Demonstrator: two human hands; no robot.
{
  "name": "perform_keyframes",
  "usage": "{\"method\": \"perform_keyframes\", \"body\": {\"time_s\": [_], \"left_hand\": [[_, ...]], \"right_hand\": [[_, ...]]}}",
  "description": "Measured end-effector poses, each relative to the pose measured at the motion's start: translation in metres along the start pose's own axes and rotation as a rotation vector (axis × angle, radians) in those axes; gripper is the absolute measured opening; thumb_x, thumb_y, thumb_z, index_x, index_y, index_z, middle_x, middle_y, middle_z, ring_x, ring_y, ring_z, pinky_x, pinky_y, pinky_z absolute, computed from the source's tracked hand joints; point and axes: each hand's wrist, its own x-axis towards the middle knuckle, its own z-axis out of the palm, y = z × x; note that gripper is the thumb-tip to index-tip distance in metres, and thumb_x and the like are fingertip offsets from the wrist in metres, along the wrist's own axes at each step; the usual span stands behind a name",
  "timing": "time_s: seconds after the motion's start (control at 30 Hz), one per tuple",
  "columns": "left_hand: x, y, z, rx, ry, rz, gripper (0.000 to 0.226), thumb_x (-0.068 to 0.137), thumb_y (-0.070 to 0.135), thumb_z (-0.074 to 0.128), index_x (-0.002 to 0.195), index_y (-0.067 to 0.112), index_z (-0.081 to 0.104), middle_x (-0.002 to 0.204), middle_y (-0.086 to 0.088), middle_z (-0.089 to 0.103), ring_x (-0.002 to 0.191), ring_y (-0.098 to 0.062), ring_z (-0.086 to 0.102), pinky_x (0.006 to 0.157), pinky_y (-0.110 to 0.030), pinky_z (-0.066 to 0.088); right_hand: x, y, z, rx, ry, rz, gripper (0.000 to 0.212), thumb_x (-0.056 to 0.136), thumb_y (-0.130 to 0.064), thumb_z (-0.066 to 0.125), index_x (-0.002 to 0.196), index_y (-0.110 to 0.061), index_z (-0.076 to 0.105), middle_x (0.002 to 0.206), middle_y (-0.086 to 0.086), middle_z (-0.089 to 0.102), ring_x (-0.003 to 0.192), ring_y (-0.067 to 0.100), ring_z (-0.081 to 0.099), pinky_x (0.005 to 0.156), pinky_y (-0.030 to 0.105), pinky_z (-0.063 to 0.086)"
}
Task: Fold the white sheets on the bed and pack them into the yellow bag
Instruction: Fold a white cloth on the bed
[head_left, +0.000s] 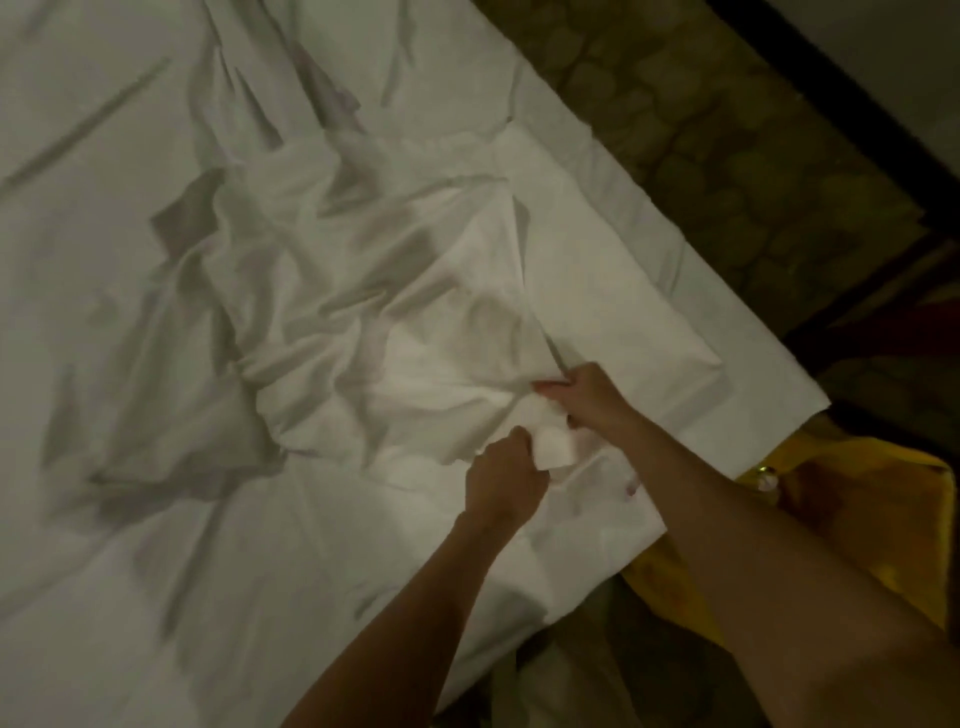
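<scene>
A crumpled white sheet (363, 312) lies bunched across the middle of the bed (104, 519). My left hand (501, 480) and my right hand (592, 397) sit close together near the bed's right edge, both closed on a gathered corner of that sheet, which sticks up as a small white wad between them. A flatter white sheet (623, 291) lies along the right edge beside my right hand. The yellow bag (883, 519) rests on the floor just off the bed's corner, partly hidden under my right forearm.
A dark patterned carpet (701, 104) runs along the right side of the bed. A dark band of furniture or wall base (857, 104) crosses the upper right corner. More white fabric hangs off the bed's near edge at the bottom.
</scene>
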Motion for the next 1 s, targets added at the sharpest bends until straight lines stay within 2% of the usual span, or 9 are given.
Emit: {"method": "perform_keyframes", "body": {"time_s": [0.13,0.3,0.43,0.57,0.63,0.7,0.8,0.9,1.0], "left_hand": [[0.003,0.041,-0.002,-0.065,-0.048,0.188,0.024,0.091,0.016,0.052,0.072,0.016,0.038,0.078,-0.004,0.054,0.077,-0.026,0.054,0.070,-0.030,0.040],[0.007,0.067,0.031,-0.060,-0.235,0.237,0.013,0.093,0.018,0.055,0.099,0.007,0.050,0.105,-0.016,0.063,0.096,-0.031,0.059,0.081,-0.035,0.043],[0.007,0.044,0.032,-0.521,-0.358,0.039,0.015,0.089,0.010,0.059,0.104,0.008,0.058,0.098,-0.009,0.062,0.091,-0.023,0.061,0.077,-0.029,0.048],[-0.001,-0.016,0.004,-1.151,-0.298,-0.245,0.018,0.096,0.001,0.045,0.085,0.008,0.058,0.070,-0.004,0.068,0.060,-0.009,0.066,0.064,-0.024,0.046],[-0.008,-0.057,-0.009,-1.267,-0.225,-0.326,0.026,0.099,0.005,0.038,0.086,0.009,0.060,0.075,-0.002,0.070,0.067,-0.010,0.068,0.070,-0.024,0.048],[-0.015,-0.097,-0.016,-1.386,-0.135,-0.388,0.026,0.100,0.007,0.037,0.093,0.007,0.062,0.088,-0.007,0.069,0.080,-0.017,0.068,0.077,-0.028,0.050],[-0.023,-0.140,-0.016,-1.532,-0.022,-0.509,0.018,0.098,0.006,0.043,0.101,0.004,0.061,0.096,-0.012,0.068,0.081,-0.020,0.069,0.076,-0.030,0.053],[-0.029,-0.158,-0.018,-1.614,-0.040,-0.514,0.014,0.097,0.008,0.049,0.105,0.004,0.059,0.097,-0.011,0.069,0.082,-0.020,0.069,0.075,-0.029,0.053],[-0.028,-0.153,-0.020,-1.705,-0.111,-0.478,0.017,0.099,0.010,0.045,0.108,0.004,0.058,0.103,-0.012,0.067,0.090,-0.022,0.066,0.081,-0.029,0.052]], "right_hand": [[0.006,0.000,-0.056,-0.027,0.024,0.035,0.031,0.086,-0.021,0.071,0.102,0.005,0.064,0.078,0.009,0.062,0.060,0.016,0.057,0.047,0.022,0.044],[0.012,0.027,-0.076,-0.129,0.156,0.109,0.038,0.084,-0.023,0.073,0.110,0.004,0.064,0.085,0.009,0.061,0.063,0.013,0.055,0.041,0.017,0.043],[-0.003,0.045,-0.050,0.258,0.277,0.124,0.024,0.085,-0.024,0.071,0.102,-0.007,0.068,0.083,0.008,0.065,0.066,0.016,0.059,0.050,0.019,0.047],[-0.041,0.066,-0.004,0.467,0.324,0.189,0.017,0.088,-0.026,0.069,0.097,-0.012,0.067,0.087,0.005,0.066,0.072,0.017,0.057,0.071,0.033,0.052],[-0.054,0.076,0.021,0.578,0.329,0.258,0.021,0.088,-0.028,0.069,0.106,-0.018,0.064,0.087,0.002,0.062,0.075,0.017,0.056,0.075,0.035,0.052],[-0.059,0.081,0.044,0.672,0.354,0.323,0.022,0.085,-0.036,0.070,0.095,-0.018,0.063,0.083,0.005,0.058,0.071,0.018,0.055,0.065,0.031,0.050],[-0.057,0.085,0.066,0.606,0.386,0.273,0.028,0.083,-0.037,0.072,0.083,-0.013,0.058,0.073,0.003,0.053,0.058,0.013,0.045,0.050,0.024,0.040],[-0.056,0.077,0.076,0.518,0.511,0.221,0.027,0.086,-0.029,0.071,0.104,-0.011,0.065,0.098,0.005,0.063,0.083,0.019,0.058,0.074,0.030,0.050],[-0.049,0.057,0.071,0.426,0.725,0.160,0.030,0.090,-0.029,0.065,0.101,-0.001,0.067,0.093,0.008,0.064,0.083,0.022,0.058,0.082,0.034,0.050]]}}
